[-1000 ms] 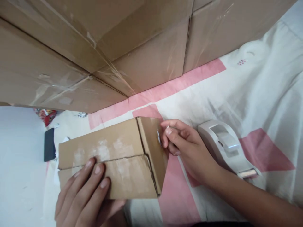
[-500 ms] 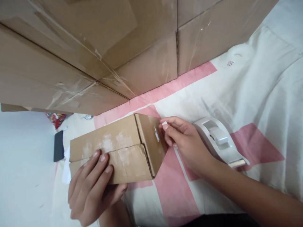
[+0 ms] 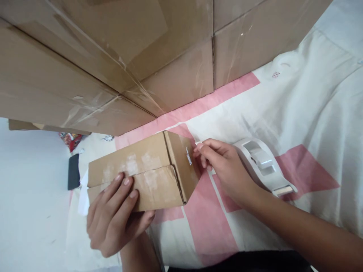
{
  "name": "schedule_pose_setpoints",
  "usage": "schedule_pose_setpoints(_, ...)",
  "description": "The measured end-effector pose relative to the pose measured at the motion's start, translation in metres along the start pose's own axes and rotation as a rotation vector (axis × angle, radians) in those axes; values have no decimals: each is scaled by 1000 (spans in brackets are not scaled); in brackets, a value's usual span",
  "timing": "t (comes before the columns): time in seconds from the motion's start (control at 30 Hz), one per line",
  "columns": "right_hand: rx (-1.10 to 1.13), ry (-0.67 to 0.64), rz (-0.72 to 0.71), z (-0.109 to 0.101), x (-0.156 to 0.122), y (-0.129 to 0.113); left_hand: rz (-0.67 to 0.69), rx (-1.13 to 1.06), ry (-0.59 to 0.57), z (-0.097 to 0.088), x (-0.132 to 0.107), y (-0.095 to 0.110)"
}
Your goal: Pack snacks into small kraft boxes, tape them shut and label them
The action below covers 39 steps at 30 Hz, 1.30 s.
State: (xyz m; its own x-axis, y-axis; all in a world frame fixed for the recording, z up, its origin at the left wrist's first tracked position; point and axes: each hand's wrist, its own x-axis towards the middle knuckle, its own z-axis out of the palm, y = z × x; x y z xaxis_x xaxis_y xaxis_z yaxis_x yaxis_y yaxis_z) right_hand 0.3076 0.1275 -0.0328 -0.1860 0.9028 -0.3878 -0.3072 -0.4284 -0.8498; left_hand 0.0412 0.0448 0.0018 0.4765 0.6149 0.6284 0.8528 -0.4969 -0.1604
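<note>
A small brown cardboard box [image 3: 141, 173] lies on a white and pink cloth [image 3: 297, 113], its two top flaps meeting in a seam. My left hand [image 3: 116, 215] grips its near side, fingers flat over the top and thumb under the front edge. My right hand [image 3: 221, 166] is at the box's right end face, fingers pinched together by a small white scrap [image 3: 188, 156] stuck there. What the fingertips pinch is too small to name. A grey tape dispenser [image 3: 265, 166] lies just right of that hand.
Large taped cardboard boxes [image 3: 113, 56] fill the top of the view, right behind the small box. A dark flat object [image 3: 73, 172] and a red printed item [image 3: 69, 139] lie at the left. A white surface [image 3: 28, 207] borders the cloth on the left.
The small box and both hands have shifted slightly right and up in the view. My right fingers stay pinched at the box's end face. The dispenser has not moved on the cloth.
</note>
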Motion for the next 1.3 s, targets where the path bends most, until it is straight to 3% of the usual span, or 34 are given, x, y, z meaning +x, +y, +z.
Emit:
schedule_pose_setpoints(0.2, 47, 5, -59, 0, 0, 6, -6, -21, 16, 3, 2, 1)
schedule_pose_setpoints(0.3, -47, 51, -114, -1, 0, 6, 10, -36, 43, 4, 5, 2)
schedule_pose_setpoints(0.57, 6, -22, -36, 1, 3, 2, 5, -41, 52, 6, 8, 3)
schedule_pose_setpoints(1.07, 16, -20, -47, 0, 3, 9, -49, 37, 91, 10, 7, 4)
schedule_pose_setpoints(1.3, -14, 1, -53, 0, 1, 5, 43, -4, 116, 12, 14, 3)
